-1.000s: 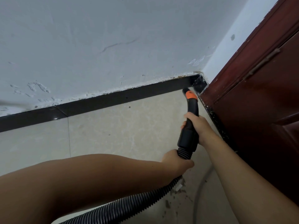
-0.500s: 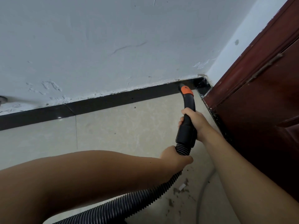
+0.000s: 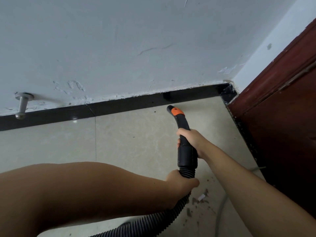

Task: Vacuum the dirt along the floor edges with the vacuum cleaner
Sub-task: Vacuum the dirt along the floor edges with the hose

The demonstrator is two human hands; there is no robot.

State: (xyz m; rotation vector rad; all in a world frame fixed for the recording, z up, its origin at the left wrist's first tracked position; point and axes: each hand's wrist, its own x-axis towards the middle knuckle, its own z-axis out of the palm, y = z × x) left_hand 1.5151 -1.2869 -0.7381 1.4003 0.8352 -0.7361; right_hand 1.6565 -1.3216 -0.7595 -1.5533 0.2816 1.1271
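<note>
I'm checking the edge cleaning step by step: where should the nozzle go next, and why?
Probably slide the nozzle a little left along the baseboard. Its tip sits just short of the black strip, and a dark speck lies on the tile right beside it. The right hand grips the handle and the left hand the hose, so both can guide it.

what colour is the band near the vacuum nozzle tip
Orange band on the black nozzle, head view.

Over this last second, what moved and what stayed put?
The nozzle slid left out of the corner, along the black skirting, with both arms following. A metal doorstop came into view. Unchanged: right hand grips the handle, left hand the hose; dirt remains.
</note>
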